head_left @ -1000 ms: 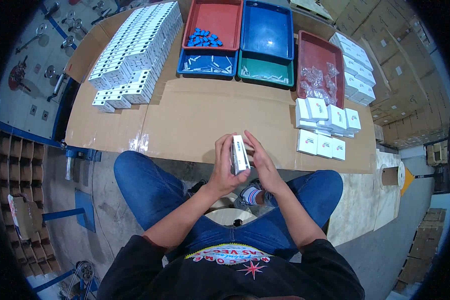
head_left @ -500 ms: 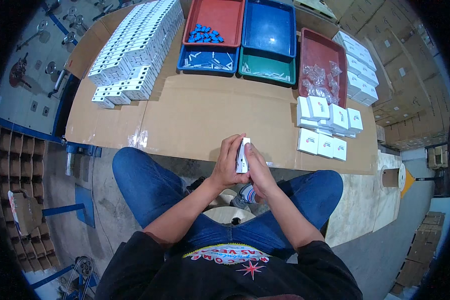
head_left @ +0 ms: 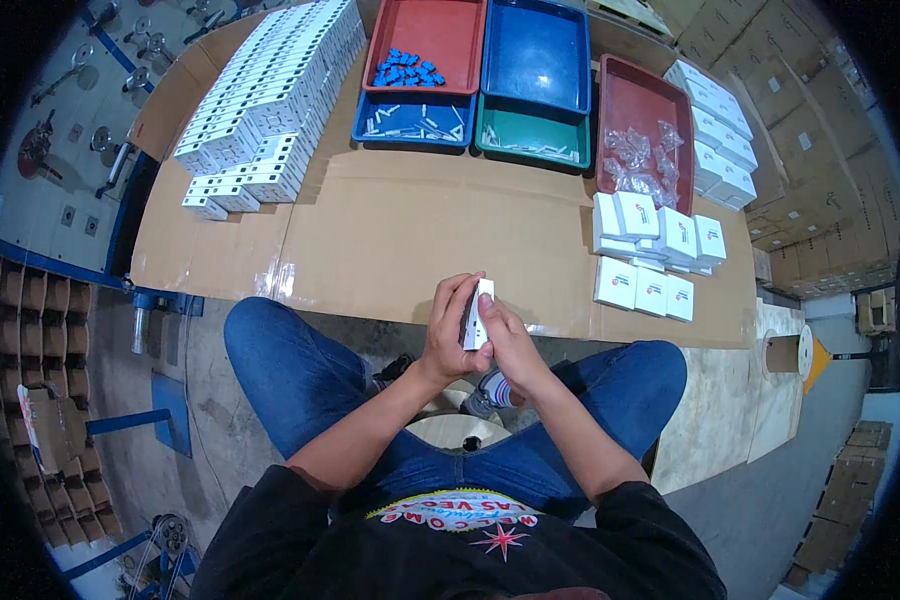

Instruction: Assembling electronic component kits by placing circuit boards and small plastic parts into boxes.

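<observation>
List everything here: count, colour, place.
Tabletop: one, brown, centre
Stacked units: many, white, left
Small boxes: many, white, right
Red trays: two, red, back
Blue trays: two, blue, back
Green tray: one, green, back
Loose pieces: many, blue, left red tray
Slim pieces: many, whitish, front blue and green trays
Bags: several, clear, right red tray
Cartons: many, brown, right background
Held item: one, white, front
Legs: two, blue-clad, front
Left fingers: several, bare, on item
Right fingers: several, bare, on item
</observation>
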A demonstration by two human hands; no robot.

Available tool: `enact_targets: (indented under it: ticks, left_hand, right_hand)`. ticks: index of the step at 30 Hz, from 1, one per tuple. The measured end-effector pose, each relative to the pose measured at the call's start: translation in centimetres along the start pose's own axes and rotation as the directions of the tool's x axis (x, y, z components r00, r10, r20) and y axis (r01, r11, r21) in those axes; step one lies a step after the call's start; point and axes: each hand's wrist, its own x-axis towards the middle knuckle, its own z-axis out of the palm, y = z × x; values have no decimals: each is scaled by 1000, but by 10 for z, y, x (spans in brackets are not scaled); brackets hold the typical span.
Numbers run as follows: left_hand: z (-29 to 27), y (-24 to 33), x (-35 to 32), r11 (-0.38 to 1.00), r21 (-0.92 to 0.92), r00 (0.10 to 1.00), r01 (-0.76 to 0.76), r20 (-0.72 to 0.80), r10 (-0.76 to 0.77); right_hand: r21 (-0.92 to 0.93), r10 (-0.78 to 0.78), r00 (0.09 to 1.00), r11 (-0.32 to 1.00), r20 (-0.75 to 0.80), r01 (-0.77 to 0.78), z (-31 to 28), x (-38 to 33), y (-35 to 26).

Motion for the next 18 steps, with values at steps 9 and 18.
enact_targets:
  ticks: [9,18]
  left_hand:
    - [-3,9,5,1000,6,999,28,-20,-28]
    - [-2,6,4,999,-13,999,45,-15,-45]
  right_hand:
    - [-57,-51,998,997,37,53,-6,1,3]
    - [-31,-57,998,998,22,57,-9,3,8]
